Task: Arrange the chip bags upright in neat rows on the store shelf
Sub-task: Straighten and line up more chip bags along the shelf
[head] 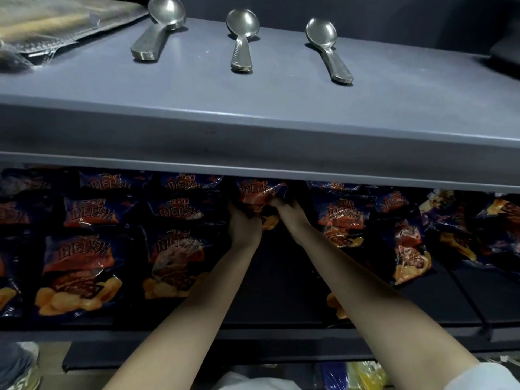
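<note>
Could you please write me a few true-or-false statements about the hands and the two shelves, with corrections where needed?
1. The left hand and the right hand grip one chip bag far back on the lower shelf. True.
2. Three sets of spoons lie on the upper shelf. True.
3. The spoon bowls point toward the person. False: the handles do.
4. The bags right of the arms stand in straight rows. False: they are tilted and jumbled; the bags left of the arms are orderly.
</note>
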Demonstrator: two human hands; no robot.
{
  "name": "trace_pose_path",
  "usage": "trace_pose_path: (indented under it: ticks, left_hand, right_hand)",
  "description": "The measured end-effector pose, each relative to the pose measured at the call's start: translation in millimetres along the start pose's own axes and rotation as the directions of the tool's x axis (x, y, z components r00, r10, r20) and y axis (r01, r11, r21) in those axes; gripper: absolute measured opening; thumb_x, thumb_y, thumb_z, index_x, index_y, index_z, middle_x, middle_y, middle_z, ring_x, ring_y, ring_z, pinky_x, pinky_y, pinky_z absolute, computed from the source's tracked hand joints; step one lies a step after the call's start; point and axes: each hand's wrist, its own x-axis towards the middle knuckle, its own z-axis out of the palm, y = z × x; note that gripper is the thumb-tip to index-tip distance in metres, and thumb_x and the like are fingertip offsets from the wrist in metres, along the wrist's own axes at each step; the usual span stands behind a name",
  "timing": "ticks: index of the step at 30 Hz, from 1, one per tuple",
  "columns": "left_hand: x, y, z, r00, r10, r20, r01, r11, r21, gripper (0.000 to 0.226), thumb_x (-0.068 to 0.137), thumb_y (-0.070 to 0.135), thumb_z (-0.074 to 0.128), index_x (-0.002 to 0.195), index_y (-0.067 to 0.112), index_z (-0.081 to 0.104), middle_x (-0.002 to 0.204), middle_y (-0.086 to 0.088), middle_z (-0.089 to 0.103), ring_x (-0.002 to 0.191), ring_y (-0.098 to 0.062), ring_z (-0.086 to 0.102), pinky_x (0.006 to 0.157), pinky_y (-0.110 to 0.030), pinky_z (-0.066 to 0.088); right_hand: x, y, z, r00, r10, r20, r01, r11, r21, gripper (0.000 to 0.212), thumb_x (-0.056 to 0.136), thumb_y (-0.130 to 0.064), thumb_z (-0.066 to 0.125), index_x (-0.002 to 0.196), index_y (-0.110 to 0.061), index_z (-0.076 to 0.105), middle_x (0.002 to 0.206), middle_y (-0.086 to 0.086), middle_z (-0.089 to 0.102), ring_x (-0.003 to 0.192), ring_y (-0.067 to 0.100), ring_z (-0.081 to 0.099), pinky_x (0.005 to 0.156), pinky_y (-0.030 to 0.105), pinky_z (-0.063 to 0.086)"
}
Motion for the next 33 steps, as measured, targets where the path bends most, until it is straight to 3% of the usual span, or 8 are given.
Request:
trace_pose_path:
  ticks: [7,10,13,19,21,23,27,33]
  left_hand:
    - [-8.9,-3.7,-2.9,0.998,0.057,-0.013,-0.055,0.993,0.106,0.069,0.095,0.011,0.047,0.148,0.010,0.003,0.139,-0.016,0.043,0.120,-0.028,0.051,0.087,-0.028,0.043]
    - [-18.2,-7.0,-4.2,0.973,0.230,-0.001,-0.221,0.934,0.282,0.080,0.091,0.003,0.051,0.148,0.010,-0.004,0.155,-0.013,0.014,0.139,-0.025,0.025,0.104,-0.022,0.024]
    - [-29.9,-8.7,0.0,0.900,0.435,0.011,-0.391,0.797,0.461,0.084,0.086,0.003,0.057,0.148,0.007,-0.001,0.157,-0.012,-0.006,0.144,-0.027,0.004,0.115,-0.037,0.014]
    - [-46.9,2.4,23.1,0.743,0.667,0.055,-0.651,0.700,0.295,0.065,0.080,-0.005,0.050,0.141,0.003,0.027,0.150,-0.017,0.025,0.142,-0.028,0.020,0.116,-0.036,0.022]
    - [-53.4,6.8,35.9,0.769,0.632,0.099,-0.639,0.751,0.165,0.060,0.082,-0.005,0.052,0.138,0.002,0.032,0.142,-0.017,0.035,0.136,-0.027,0.032,0.112,-0.020,0.026]
    - [-58.0,8.3,51.5,0.838,0.521,0.162,-0.538,0.839,0.080,0.057,0.085,0.001,0.055,0.138,0.003,0.034,0.138,-0.015,0.040,0.130,-0.025,0.039,0.110,-0.022,0.030]
    - [-62.9,5.7,74.4,0.915,0.254,0.314,-0.292,0.953,0.077,0.061,0.090,0.019,0.056,0.142,0.005,0.027,0.142,-0.015,0.040,0.130,-0.027,0.040,0.103,-0.023,0.030]
    - [-60.4,-6.9,86.1,0.916,0.153,0.370,-0.228,0.959,0.167,0.055,0.092,0.024,0.053,0.140,0.006,0.032,0.135,-0.016,0.048,0.123,-0.030,0.047,0.087,-0.023,0.034]
  right_hand:
    - [1.2,-1.8,-4.7,0.997,-0.063,0.048,0.071,0.981,-0.183,0.050,0.092,-0.042,0.051,0.131,-0.012,0.048,0.119,0.008,0.059,0.104,0.022,0.056,0.083,0.029,0.043]
    - [-5.1,-2.3,-2.2,0.992,-0.124,0.005,0.123,0.975,-0.183,0.065,0.093,-0.039,0.052,0.147,-0.015,0.023,0.129,0.004,0.052,0.112,0.021,0.053,0.082,0.026,0.040]
    - [-14.1,-5.1,0.0,0.976,-0.209,-0.064,0.203,0.975,-0.090,0.071,0.092,-0.031,0.054,0.149,-0.018,0.015,0.133,0.003,0.051,0.115,0.020,0.052,0.082,0.026,0.041]
    - [-37.0,-18.5,-38.5,0.902,-0.377,-0.210,0.390,0.920,0.027,0.037,0.092,-0.011,0.052,0.128,-0.016,0.043,0.121,-0.003,0.057,0.111,0.009,0.054,0.082,0.008,0.043]
    - [-44.0,-17.0,-60.8,0.869,-0.408,-0.280,0.431,0.902,0.023,0.032,0.092,-0.006,0.051,0.121,-0.017,0.045,0.117,-0.003,0.058,0.103,0.005,0.056,0.075,0.002,0.042]
    - [-49.7,-9.3,-82.9,0.836,-0.417,-0.356,0.446,0.895,-0.002,0.032,0.090,-0.003,0.050,0.120,-0.015,0.047,0.115,0.001,0.060,0.095,0.006,0.057,0.074,0.007,0.044]
    - [-59.4,21.8,-114.9,0.792,-0.358,-0.494,0.369,0.926,-0.079,0.039,0.089,-0.008,0.051,0.128,-0.016,0.049,0.128,0.002,0.056,0.117,0.014,0.052,0.100,0.029,0.044]
    - [-78.1,60.4,-124.3,0.886,-0.199,-0.418,0.171,0.980,-0.104,0.048,0.092,-0.011,0.052,0.138,-0.021,0.041,0.139,0.002,0.048,0.128,0.016,0.043,0.102,0.026,0.038]
